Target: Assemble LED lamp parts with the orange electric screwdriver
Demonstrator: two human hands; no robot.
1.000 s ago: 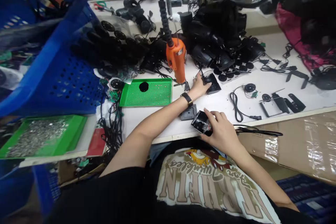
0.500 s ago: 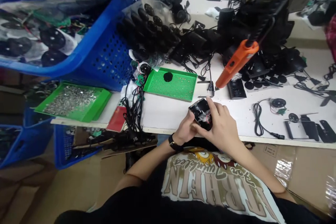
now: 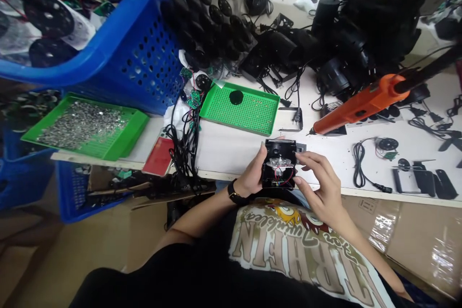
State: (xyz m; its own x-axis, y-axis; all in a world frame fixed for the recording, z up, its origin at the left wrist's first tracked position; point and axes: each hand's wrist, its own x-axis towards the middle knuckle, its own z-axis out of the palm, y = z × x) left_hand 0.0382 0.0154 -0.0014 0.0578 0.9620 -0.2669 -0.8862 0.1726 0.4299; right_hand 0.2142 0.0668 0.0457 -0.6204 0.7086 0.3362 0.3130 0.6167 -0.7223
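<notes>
A small black square housing [image 3: 279, 169] with red and white wiring inside sits at the near edge of the white bench [image 3: 231, 149]. My left hand [image 3: 252, 178], a black watch on its wrist, grips its left side. My right hand [image 3: 317, 183] pinches the right side with thumb and fingers. An orange electric screwdriver [image 3: 361, 104] hangs tilted on its cable above the bench, to the right of and beyond both hands.
A green perforated tray [image 3: 241, 113] lies behind the housing. A second green tray [image 3: 84, 127] holds several screws at left. A big blue basket [image 3: 119, 53] stands at back left. Black housings, speaker discs and power cords [image 3: 361, 163] crowd the bench.
My left hand came back from a black plate further out and joined my right hand on the housing, which now faces up. The screwdriver swung rightward; the camera view turned left.
</notes>
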